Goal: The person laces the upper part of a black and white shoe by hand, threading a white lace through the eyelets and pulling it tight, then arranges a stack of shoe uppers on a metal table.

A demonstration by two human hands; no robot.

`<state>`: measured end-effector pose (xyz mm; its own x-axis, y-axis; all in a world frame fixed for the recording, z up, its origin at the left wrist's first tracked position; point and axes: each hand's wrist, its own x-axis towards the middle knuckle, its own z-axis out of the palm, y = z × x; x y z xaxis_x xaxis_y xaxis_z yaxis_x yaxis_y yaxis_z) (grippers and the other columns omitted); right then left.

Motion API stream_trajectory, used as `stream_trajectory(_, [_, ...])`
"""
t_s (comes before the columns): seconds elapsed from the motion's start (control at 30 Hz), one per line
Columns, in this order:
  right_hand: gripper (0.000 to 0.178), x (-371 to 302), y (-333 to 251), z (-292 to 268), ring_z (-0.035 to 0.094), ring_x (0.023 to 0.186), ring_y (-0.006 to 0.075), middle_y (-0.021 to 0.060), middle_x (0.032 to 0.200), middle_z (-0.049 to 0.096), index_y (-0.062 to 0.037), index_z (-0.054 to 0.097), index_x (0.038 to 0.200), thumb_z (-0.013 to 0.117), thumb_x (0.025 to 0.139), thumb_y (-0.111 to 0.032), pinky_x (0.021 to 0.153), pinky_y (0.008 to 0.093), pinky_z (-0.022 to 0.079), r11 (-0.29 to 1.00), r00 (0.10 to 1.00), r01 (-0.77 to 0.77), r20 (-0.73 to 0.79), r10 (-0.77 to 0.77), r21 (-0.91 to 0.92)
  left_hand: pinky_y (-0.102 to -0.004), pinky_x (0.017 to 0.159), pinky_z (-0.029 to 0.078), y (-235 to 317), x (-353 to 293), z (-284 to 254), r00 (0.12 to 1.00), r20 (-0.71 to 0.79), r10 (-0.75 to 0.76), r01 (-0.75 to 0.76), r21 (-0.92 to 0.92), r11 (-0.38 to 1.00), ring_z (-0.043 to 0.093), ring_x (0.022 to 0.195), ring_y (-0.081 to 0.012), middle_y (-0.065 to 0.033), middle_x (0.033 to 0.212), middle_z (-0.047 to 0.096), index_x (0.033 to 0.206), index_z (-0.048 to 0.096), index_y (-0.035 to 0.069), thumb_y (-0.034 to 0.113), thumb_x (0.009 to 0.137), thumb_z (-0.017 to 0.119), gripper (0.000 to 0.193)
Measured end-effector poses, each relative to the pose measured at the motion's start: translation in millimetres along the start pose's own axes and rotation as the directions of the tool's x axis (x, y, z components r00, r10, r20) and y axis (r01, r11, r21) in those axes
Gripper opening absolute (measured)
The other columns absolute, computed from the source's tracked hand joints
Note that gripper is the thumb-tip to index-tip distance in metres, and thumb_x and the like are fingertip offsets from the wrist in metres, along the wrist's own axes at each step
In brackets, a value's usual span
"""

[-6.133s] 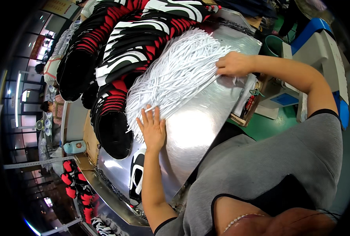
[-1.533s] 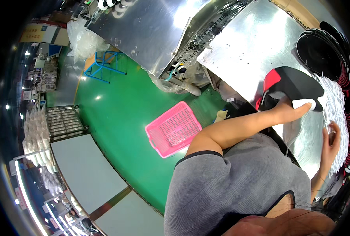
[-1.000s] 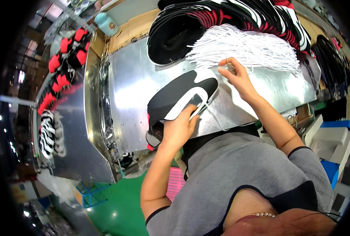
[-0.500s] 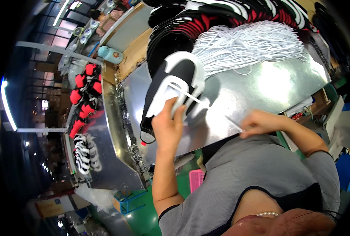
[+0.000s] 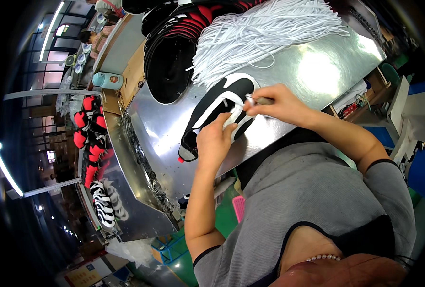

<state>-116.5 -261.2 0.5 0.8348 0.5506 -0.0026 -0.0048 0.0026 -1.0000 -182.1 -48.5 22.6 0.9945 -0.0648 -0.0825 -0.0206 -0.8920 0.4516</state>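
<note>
A black-and-white shoe upper (image 5: 207,107) with a small red tab lies tilted over the metal tabletop. My left hand (image 5: 215,138) is closed on its near side, thumb and fingers pinching the white edge around the opening. At the upper's right side, my right hand (image 5: 284,106) is closed round a small tool with a brownish handle (image 5: 264,101); its tip is too small to make out. A piece of white shoelace (image 5: 236,112) shows by the opening, between the two hands. How the lace passes through the upper is partly hidden by my fingers.
A heap of white shoelaces (image 5: 265,38) lies at the back of the metal table (image 5: 160,129). Stacked black, white and red uppers (image 5: 172,67) stand left of it. A light blue bottle (image 5: 108,80) and red-black shoe pieces (image 5: 90,124) are farther left.
My right hand has moved up and left to the upper, which has come nearer and lower, away from the stack. The lace is no longer stretched out to the right.
</note>
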Motion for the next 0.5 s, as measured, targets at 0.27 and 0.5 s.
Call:
stream_trajectory(0.27, [0.016, 60, 12, 13, 0.050, 0.068, 0.0038, 0.0024, 0.089, 0.071, -0.0010, 0.071, 0.096, 0.073, 0.085, -0.013, 0.062, 0.0222, 0.041, 0.979, 0.981, 0.191, -0.044, -0.188, 0.076, -0.0405, 0.076, 0.050, 24, 8, -15, 1.000, -0.017, 0.019, -0.017, 0.105, 0.994, 0.066, 0.087, -0.0353, -0.0179, 0.097, 0.069, 0.111, 0.066, 0.003, 0.027, 0.096, 0.057, 0.030])
stream_trajectory(0.5, [0.031, 70, 18, 13, 0.062, 0.077, 0.0148, 0.0087, 0.082, 0.068, 0.0010, 0.059, 0.108, 0.069, 0.089, -0.022, 0.069, 0.0275, 0.047, 0.981, 0.984, 0.146, -0.089, -0.157, -0.125, -0.0439, 0.058, 0.045, 16, 30, 6, 0.987, 0.004, -0.161, 0.160, 0.080, 0.984, 0.062, 0.062, -0.0350, -0.0142, 0.066, 0.063, 0.079, 0.067, 0.005, 0.034, 0.093, 0.061, 0.033])
